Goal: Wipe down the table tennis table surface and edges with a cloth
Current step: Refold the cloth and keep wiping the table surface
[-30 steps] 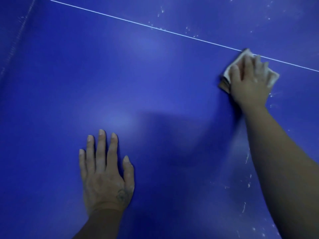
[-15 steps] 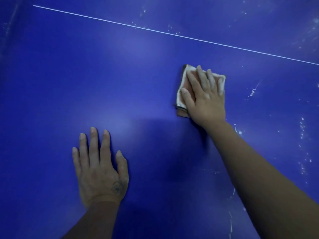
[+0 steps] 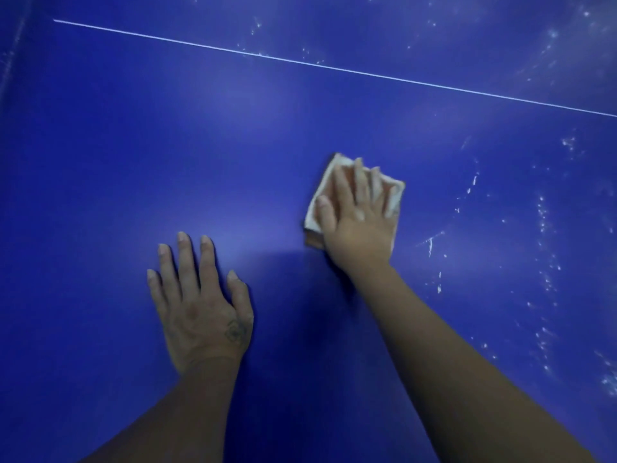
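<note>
While the right hand (image 3: 359, 218) lies flat, fingers straight and a little spread, on the folded cloth (image 3: 325, 195), pressing it to the blue counter (image 3: 133, 145) short of the white line (image 3: 334, 66), the left hand (image 3: 200, 309) rests palm down with fingers apart, holding nothing. The counter's left stretch looks clean. White specks (image 3: 544, 222) dot its right side and beyond the line, so much seems left; no edge shows clearly.
</note>
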A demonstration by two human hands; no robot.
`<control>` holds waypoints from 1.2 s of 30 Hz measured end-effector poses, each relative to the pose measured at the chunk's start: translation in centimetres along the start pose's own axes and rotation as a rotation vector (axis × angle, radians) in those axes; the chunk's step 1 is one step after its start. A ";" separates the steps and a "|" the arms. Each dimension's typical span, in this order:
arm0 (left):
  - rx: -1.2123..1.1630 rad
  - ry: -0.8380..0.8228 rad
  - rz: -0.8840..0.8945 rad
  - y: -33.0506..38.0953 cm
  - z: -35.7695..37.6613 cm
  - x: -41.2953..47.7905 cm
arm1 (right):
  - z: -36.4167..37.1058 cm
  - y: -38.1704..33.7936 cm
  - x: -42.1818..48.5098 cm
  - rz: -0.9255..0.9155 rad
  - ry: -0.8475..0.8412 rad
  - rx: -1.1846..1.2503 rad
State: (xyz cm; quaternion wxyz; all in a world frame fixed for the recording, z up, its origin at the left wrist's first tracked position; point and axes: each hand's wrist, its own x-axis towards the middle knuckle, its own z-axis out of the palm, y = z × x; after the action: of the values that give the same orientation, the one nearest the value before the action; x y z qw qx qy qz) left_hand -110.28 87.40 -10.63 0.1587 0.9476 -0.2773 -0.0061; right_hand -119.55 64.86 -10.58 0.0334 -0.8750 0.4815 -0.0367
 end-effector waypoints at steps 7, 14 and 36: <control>-0.010 0.000 0.004 -0.1 0.1 -0.1 | -0.8 4.8 -0.8 -0.226 0.025 0.025; -0.009 -0.009 0.014 -0.2 0.0 -0.1 | -2.2 11.2 -2.8 0.396 -0.065 0.014; -0.123 0.006 0.044 -0.6 -0.6 -0.3 | -2.1 13.4 -9.2 0.254 -0.071 0.016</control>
State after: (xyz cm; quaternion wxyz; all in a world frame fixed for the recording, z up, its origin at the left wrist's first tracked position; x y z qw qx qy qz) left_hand -110.10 88.22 -10.24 0.2173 0.9298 -0.2967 -0.0169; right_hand -135.95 65.43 -10.01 0.0620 -0.8074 0.5866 -0.0050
